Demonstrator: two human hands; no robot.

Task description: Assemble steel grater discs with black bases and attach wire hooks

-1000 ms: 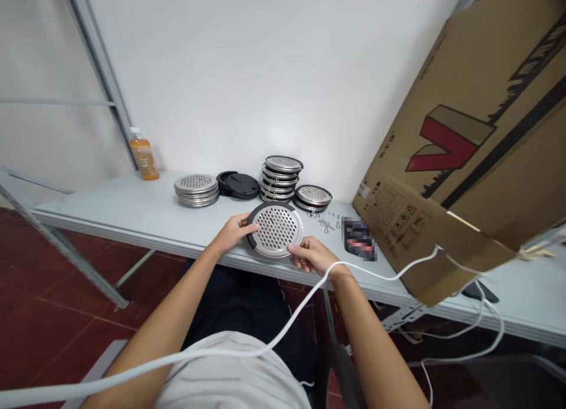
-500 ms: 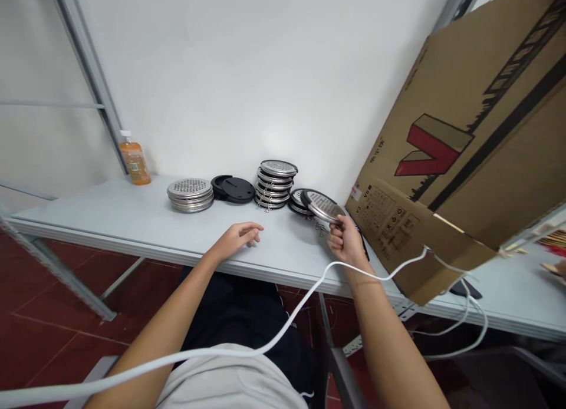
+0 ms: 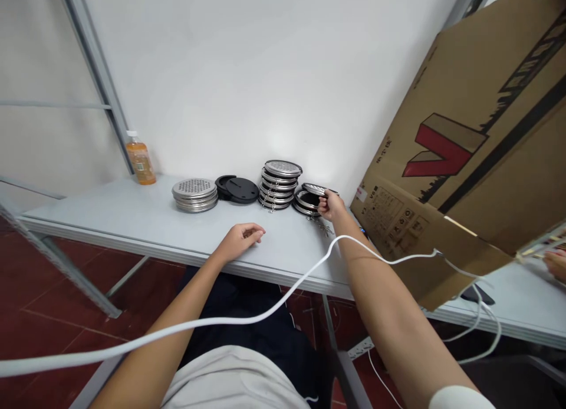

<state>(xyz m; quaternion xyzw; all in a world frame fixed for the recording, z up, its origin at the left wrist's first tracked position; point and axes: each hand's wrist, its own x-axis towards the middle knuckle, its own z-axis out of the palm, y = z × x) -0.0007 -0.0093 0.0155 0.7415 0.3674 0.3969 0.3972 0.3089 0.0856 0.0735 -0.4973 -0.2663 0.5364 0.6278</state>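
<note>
My right hand [image 3: 332, 206] is closed on the near edge of a round perforated metal disc with a black rim [image 3: 315, 189]. It holds the disc tilted above a low stack of similar metal discs [image 3: 305, 203]; whether they touch I cannot tell. Wire clips [image 3: 319, 223] stick out at the front of this stack. Left of it stands a taller stack of round perforated discs [image 3: 283, 168] with wire clips. My left hand [image 3: 242, 240] hovers at or just above the tabletop, fingers loosely bent and apart, holding nothing.
Black round plates [image 3: 241, 190] and a pile of perforated metal discs [image 3: 194, 189] sit on the grey table [image 3: 145, 220]. An orange bottle [image 3: 140, 161] stands far left. A large cardboard box [image 3: 442, 161] leans at right. A white cable [image 3: 283, 297] crosses before me. Another person's hand [image 3: 556, 264] shows far right.
My right hand has moved forward and left, carrying the disc from beside the low stack to above it. My left hand has stayed nearly in place. The view has shifted slightly.
</note>
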